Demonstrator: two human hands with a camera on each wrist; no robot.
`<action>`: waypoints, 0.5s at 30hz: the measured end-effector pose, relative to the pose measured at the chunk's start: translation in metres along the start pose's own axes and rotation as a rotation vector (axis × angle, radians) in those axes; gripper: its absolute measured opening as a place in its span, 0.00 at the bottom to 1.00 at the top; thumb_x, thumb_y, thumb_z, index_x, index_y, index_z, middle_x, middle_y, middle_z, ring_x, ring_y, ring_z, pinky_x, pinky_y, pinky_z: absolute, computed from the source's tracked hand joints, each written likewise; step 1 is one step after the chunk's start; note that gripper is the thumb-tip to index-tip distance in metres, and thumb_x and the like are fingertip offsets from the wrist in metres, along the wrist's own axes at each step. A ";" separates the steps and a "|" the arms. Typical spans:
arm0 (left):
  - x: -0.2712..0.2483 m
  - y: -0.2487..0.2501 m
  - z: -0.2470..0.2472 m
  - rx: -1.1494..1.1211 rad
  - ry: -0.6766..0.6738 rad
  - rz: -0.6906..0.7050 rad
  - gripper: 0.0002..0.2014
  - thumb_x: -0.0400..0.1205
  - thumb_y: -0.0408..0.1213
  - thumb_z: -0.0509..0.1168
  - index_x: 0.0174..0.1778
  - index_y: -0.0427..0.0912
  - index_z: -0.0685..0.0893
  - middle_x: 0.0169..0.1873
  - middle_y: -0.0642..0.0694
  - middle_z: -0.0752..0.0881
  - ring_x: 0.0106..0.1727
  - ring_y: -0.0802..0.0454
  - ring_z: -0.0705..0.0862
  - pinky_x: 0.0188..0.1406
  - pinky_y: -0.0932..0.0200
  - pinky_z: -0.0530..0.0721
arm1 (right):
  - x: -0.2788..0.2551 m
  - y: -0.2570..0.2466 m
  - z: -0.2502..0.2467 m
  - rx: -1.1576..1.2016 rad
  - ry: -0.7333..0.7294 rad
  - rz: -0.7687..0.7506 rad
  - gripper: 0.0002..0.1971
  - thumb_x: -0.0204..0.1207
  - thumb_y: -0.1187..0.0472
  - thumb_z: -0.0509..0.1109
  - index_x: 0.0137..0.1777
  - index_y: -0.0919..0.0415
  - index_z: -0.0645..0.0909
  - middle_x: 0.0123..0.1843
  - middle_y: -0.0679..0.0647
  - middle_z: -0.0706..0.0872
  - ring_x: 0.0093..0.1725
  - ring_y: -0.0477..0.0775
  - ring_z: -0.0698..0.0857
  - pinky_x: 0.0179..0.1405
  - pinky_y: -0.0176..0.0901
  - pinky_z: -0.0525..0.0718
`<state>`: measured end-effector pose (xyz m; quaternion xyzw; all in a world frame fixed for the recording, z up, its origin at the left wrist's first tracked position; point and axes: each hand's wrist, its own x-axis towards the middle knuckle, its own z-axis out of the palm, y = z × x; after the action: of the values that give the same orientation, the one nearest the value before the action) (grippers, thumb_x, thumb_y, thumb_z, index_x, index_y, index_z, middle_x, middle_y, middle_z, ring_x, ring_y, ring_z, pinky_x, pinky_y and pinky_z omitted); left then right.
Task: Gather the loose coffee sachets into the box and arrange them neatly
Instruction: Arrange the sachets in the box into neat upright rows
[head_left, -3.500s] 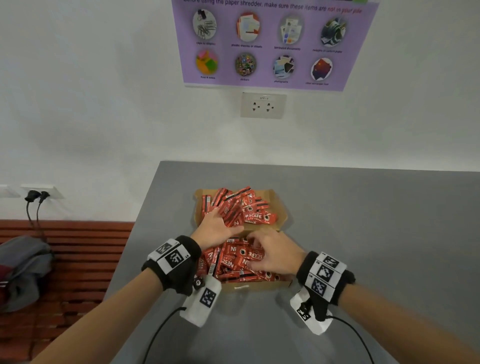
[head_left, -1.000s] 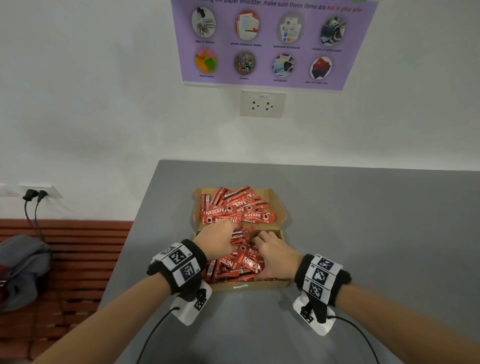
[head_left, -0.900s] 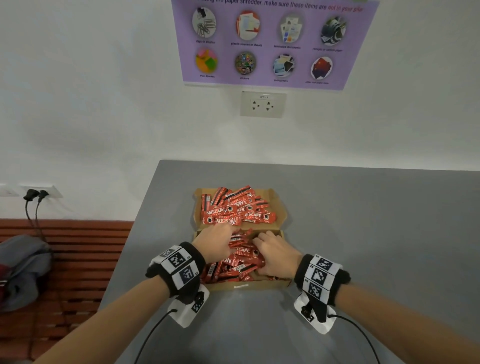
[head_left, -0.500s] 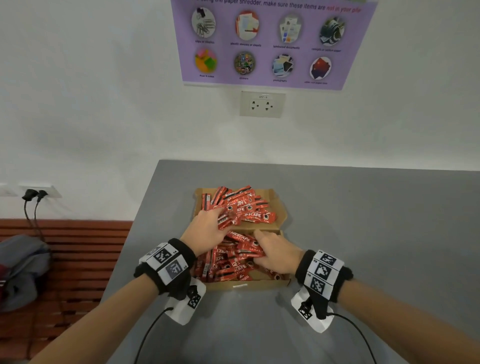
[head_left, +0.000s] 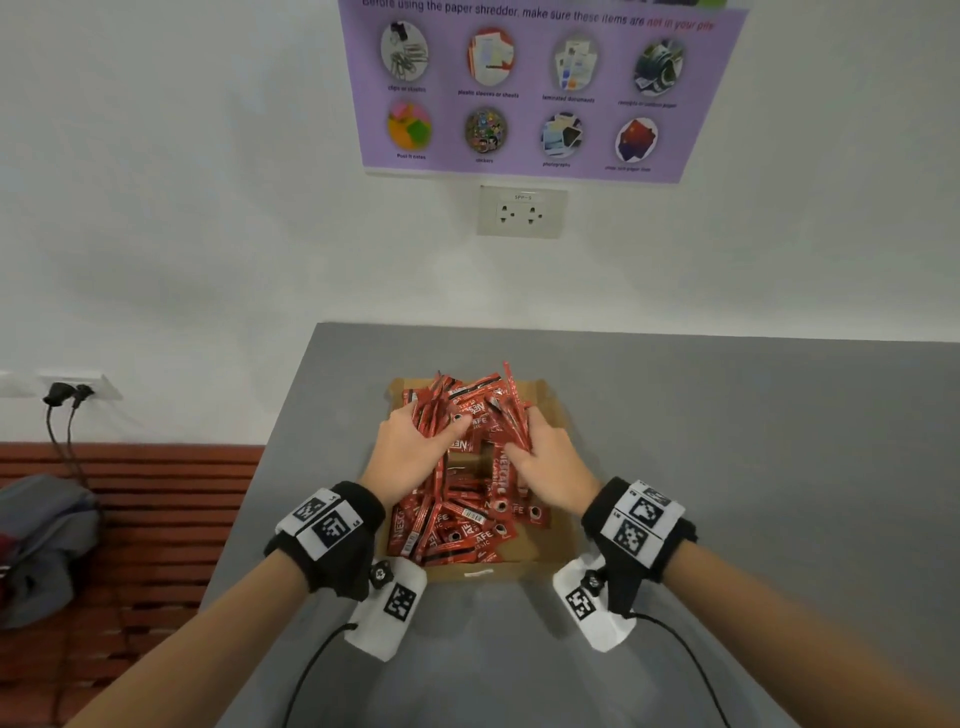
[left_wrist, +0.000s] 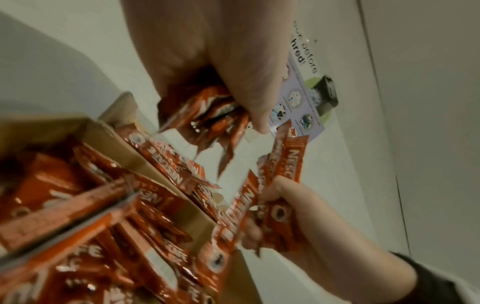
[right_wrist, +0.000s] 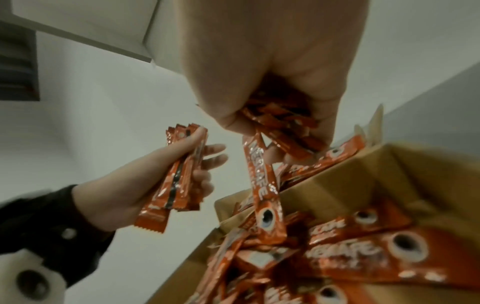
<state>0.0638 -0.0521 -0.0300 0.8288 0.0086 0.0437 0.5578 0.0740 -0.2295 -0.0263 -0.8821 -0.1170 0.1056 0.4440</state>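
A brown cardboard box (head_left: 483, 571) lies on the grey table (head_left: 753, 467), its near half and far flap heaped with red coffee sachets (head_left: 462, 525). Over the middle of the box my left hand (head_left: 441, 426) grips a bunch of sachets (left_wrist: 207, 117). Just right of it, my right hand (head_left: 524, 431) grips another bunch (right_wrist: 280, 123), one sachet dangling down. The two bunches stand raised above the heap in both wrist views. A bare patch of box floor (head_left: 470, 460) shows between the hands.
The table's left edge (head_left: 270, 467) runs close beside the box; beyond it a red slatted bench (head_left: 145, 519) holds a grey bag (head_left: 41, 540). The wall behind carries a socket (head_left: 522, 211) and a purple poster (head_left: 535, 88). Grey tabletop stretches to the right.
Both hands moved from the near half of the box toward its middle and far side, each lifting a bunch of sachets. A bare patch of box floor now shows.
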 end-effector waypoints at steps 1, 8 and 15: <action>0.000 0.001 0.002 -0.021 -0.021 0.000 0.08 0.77 0.46 0.70 0.47 0.47 0.85 0.38 0.56 0.88 0.39 0.71 0.85 0.37 0.79 0.77 | 0.001 -0.002 0.006 0.019 0.024 0.002 0.12 0.81 0.65 0.61 0.62 0.65 0.69 0.39 0.50 0.82 0.31 0.44 0.82 0.31 0.32 0.82; -0.003 -0.004 0.005 -0.009 -0.370 -0.042 0.21 0.73 0.41 0.75 0.61 0.49 0.80 0.52 0.58 0.87 0.53 0.67 0.85 0.56 0.70 0.80 | 0.010 -0.013 0.015 0.161 0.111 0.005 0.14 0.83 0.63 0.57 0.67 0.63 0.66 0.49 0.57 0.84 0.39 0.46 0.83 0.40 0.33 0.83; -0.001 -0.006 0.004 0.097 -0.145 -0.077 0.07 0.73 0.43 0.75 0.41 0.45 0.85 0.37 0.51 0.89 0.38 0.58 0.88 0.41 0.65 0.83 | 0.009 -0.008 0.002 0.084 0.164 -0.008 0.13 0.83 0.65 0.57 0.65 0.65 0.69 0.39 0.49 0.80 0.28 0.42 0.77 0.23 0.24 0.74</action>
<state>0.0633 -0.0535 -0.0372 0.8547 0.0021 -0.0384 0.5176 0.0812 -0.2206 -0.0223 -0.8679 -0.0792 0.0360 0.4890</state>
